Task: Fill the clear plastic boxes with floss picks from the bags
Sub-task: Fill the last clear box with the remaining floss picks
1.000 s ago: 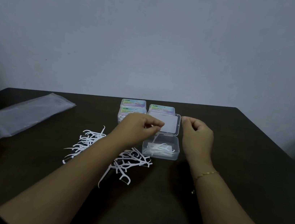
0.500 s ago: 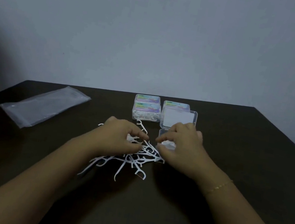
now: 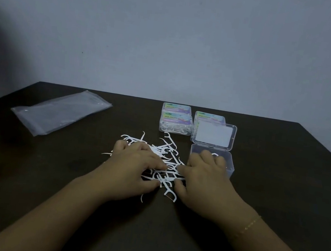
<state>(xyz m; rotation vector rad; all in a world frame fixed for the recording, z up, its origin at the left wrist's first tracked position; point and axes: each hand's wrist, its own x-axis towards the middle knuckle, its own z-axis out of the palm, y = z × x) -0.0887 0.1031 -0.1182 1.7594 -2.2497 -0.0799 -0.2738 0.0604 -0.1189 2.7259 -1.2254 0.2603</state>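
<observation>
**Two bare hands, palms down, close together**

Both forearms reach forward from the bottom edge. The left hand (image 3: 135, 163) and right hand (image 3: 204, 173) lie palm down, fingers loosely bent, thumbs and forefingers angled toward each other, nearly meeting.

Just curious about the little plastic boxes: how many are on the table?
4 visible. Two closed boxes stacked at the back, a third closed box beside them, and the open box in front; the open lid may hide another.
</observation>
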